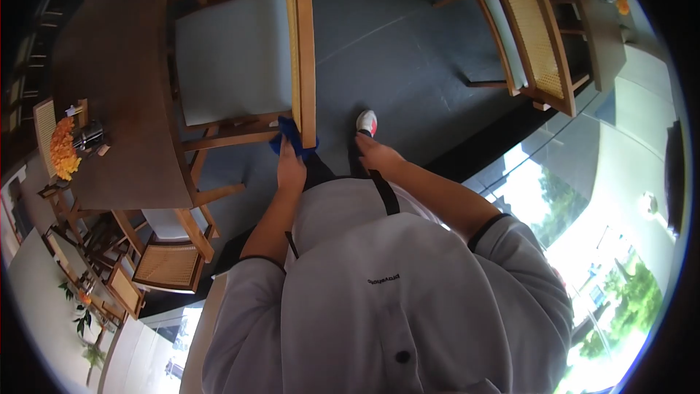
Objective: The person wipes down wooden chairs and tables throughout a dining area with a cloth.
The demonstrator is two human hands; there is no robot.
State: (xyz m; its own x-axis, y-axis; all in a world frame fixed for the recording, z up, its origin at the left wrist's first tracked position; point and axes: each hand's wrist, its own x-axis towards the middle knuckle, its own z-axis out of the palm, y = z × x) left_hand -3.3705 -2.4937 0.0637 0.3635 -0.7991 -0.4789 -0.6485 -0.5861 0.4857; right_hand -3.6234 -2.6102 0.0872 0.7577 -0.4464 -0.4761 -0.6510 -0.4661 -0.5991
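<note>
My left hand (292,168) is closed on a blue cloth (287,135). The cloth touches the near end of the wooden frame of a chair (233,58) with a grey seat pad, and part of it is hidden behind my fingers and the wood. My right hand (379,155) hangs in front of my body, its fingers loosely stretched with nothing visible in them. Below it, a white and red shoe (367,122) stands on the floor.
A dark wooden table (124,87) stands at the left, bearing orange flowers (64,147) and a metal holder (89,136). Another chair (171,263) is at lower left. A cane-backed chair (539,40) stands at upper right on the dark tiled floor (394,44), near windows.
</note>
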